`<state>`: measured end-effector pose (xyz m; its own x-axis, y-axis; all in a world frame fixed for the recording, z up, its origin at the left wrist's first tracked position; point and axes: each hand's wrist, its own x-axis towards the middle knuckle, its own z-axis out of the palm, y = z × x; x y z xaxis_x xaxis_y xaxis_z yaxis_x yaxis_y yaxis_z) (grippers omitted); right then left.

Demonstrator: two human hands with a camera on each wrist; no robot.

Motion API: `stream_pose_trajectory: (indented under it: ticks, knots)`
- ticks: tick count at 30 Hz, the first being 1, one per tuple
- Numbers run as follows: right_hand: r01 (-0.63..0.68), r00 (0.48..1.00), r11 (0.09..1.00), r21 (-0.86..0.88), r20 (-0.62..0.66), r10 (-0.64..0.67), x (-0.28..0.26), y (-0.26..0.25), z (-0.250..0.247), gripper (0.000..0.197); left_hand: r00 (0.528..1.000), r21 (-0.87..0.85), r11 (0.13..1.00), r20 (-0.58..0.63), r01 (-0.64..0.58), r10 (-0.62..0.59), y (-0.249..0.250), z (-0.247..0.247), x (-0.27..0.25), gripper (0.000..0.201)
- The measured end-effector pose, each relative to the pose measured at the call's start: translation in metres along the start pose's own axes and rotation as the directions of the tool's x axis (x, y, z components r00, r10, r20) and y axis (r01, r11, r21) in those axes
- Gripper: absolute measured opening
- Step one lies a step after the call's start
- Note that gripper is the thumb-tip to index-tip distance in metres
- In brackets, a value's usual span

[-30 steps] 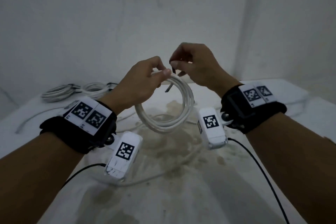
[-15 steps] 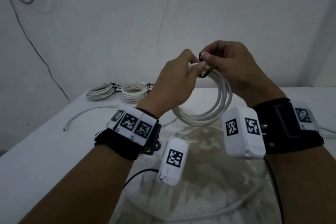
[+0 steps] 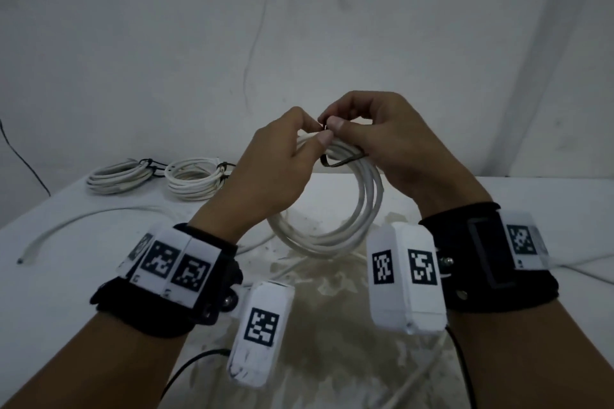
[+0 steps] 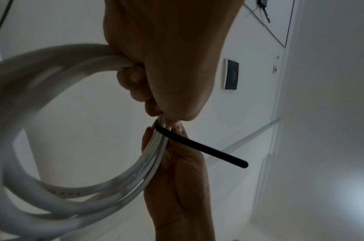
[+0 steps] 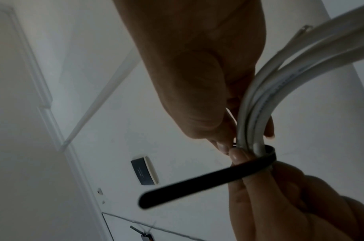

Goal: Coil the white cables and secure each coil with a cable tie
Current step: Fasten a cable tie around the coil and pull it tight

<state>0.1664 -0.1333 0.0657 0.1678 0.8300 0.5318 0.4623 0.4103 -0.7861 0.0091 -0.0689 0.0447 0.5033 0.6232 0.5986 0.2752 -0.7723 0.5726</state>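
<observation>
My left hand grips the top of a white cable coil, which hangs in the air over the table. A black cable tie loops round the bundle just beside that grip. My right hand pinches the tie's upper end between thumb and forefinger. In the left wrist view my left hand's fingers curl round the coil, and the tie's free tail sticks out sideways. The right wrist view shows the tie wrapped under the strands at my right hand's fingertips.
Two tied white coils lie at the back left of the table. A loose white cable runs along the left side, and more cable lies at the right. A stained patch marks the table's middle.
My right hand has brought the black tie from above the coil down round its top strands. Both hands have closed together, and the head camera has swung so the tied coils sit nearer the middle.
</observation>
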Motion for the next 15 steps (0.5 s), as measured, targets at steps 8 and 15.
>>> stream_pose_trajectory:
  ticks: [8,15]
  knots:
    - [-0.088,0.995,0.993,0.077,-0.035,0.091,0.003,0.000,0.004,0.011,0.994,-0.170,0.981,0.061,0.095,-0.086,0.007,-0.007,0.004,0.021]
    - [-0.114,0.992,0.986,0.118,-0.039,0.119,-0.001,-0.002,0.013,0.010,0.986,-0.207,0.965,0.085,0.160,-0.145,0.005,-0.013,0.004,0.025]
